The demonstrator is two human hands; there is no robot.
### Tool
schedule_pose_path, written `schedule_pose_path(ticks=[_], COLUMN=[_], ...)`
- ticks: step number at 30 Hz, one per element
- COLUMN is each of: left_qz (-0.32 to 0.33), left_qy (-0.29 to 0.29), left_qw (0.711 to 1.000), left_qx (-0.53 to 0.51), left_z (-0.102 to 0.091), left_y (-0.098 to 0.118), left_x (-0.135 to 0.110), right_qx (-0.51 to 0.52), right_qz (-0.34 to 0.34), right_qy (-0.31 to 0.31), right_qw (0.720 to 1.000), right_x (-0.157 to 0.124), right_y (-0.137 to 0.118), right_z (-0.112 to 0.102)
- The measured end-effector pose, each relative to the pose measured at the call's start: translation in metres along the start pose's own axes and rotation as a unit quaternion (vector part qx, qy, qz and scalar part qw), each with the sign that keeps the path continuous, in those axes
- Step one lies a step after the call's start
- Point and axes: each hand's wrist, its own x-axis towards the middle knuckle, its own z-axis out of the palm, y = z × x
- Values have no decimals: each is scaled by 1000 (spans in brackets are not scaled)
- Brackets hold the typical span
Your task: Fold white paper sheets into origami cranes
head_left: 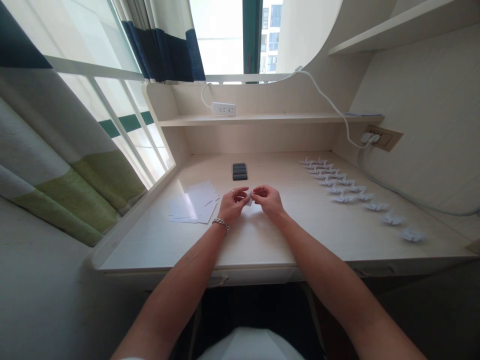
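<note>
Reaching forward over the desk (285, 247) with both bare arms (322, 265), stretched almost straight from the near left and near right, crossing the near edge and slanting in to meet at the middle. Holding the left hand (232, 204) turned inward to the right, mostly closed, with curled fingers and thumb drawn together on the left side of a small white paper (249, 199). Mirroring this with the right hand (269, 198): turned inward to the left, mostly closed too, pinching the paper's right side between bent forefinger and thumb. Gripping the paper upright between both sets of fingertips, partly covered by them; cannot make out its folds, nor tell of any contact between wrists and desk. Wearing a chain bracelet (221, 224) on the left wrist and a ring (233, 192) on a left finger.

Lying flat just left of the left hand, loosely overlapped: white sheets (195, 202). Just beyond the left fingertips, a dark case (239, 171). Well to the right of the right hand, white cranes (364, 197), paired at the far end and in single file toward the near right. On the far shelf (270, 118), a power strip (224, 109).
</note>
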Motion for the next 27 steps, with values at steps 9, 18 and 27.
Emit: schedule_pose_path(ticks=[9, 18, 27], left_qz=[9, -25, -50], left_qy=[-3, -39, 12], left_qw=[1000, 999, 998], left_qx=[-3, 18, -44], left_z=[1, 0, -1], left_y=[-5, -4, 4], left_x=[0, -3, -2], right_qx=[-2, 32, 27], right_qz=[4, 0, 29], right_qy=[-15, -10, -43], right_qw=[1000, 999, 998], right_x=[-2, 3, -3], right_y=[-3, 1, -6], right_z=[1, -3, 2])
